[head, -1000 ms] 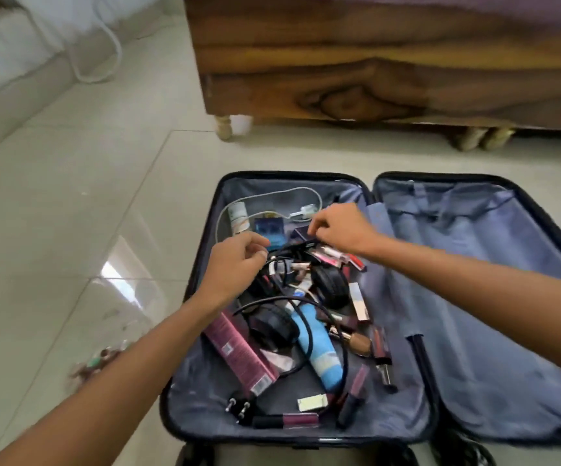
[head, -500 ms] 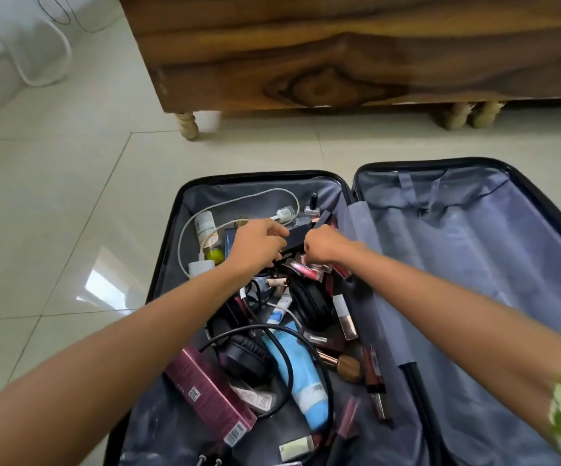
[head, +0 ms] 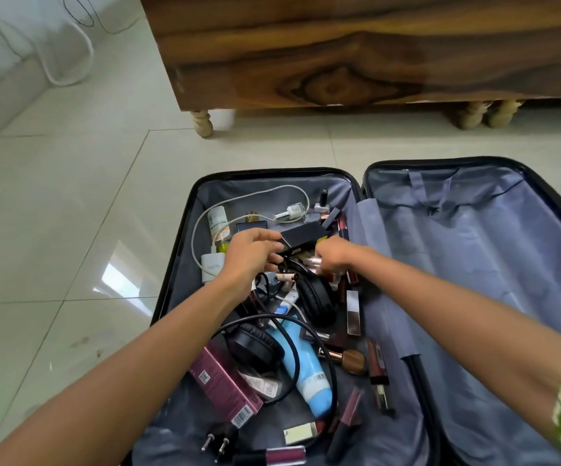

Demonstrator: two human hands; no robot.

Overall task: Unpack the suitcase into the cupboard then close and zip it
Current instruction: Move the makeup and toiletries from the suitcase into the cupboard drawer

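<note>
On tiled floor, open suitcase (head: 528, 230), grey lining, left half cluttered

A room in a home, probably a bedroom. Glossy pale floor tiles (head: 70, 203) carry a dark wooden cabinet (head: 339, 48) on turned legs (head: 203, 124). A white cable (head: 70, 62) trails along the wall.
</note>
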